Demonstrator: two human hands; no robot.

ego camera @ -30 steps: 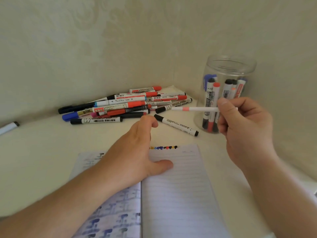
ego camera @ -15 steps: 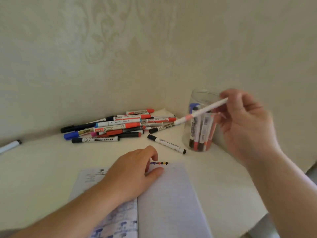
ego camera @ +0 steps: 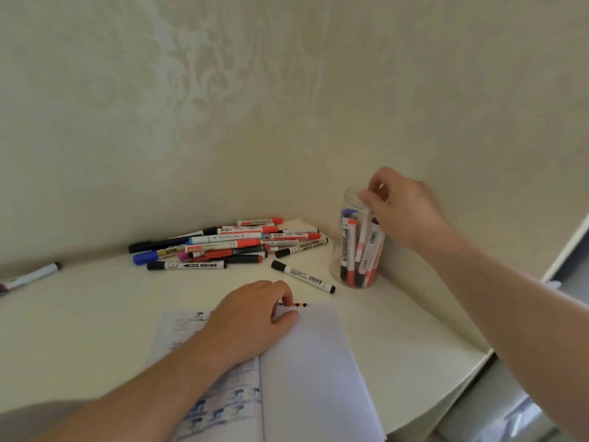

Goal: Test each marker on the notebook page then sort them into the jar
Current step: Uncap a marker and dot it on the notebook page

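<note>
Cream table (ego camera: 95, 320) fills the lower frame, set into a corner of patterned pale wall.

Open notebook (ego camera: 306, 362), lower centre; right page blank and lined but for a short row of coloured test marks (ego camera: 298, 304) along its top edge.

Left hand (ego camera: 251, 317) rests on the notebook over the spine, fingers loosely curled, fingertips by the test marks, grasping nothing.

Right hand (ego camera: 401, 208), right of centre, sits at the mouth of the clear jar (ego camera: 358, 237). Thumb and fingers pinch the top of a thin white marker (ego camera: 361, 240) that stands nearly upright inside the jar among several other markers.

Pile of markers (ego camera: 229, 245), centre of frame against the wall: red, black and blue caps, lying mostly lengthwise.

One black-capped marker (ego camera: 302, 276) lies alone between pile, jar and notebook, slanting.

Another single marker (ego camera: 32, 276) lies at the far left edge, well apart from the rest.
</note>
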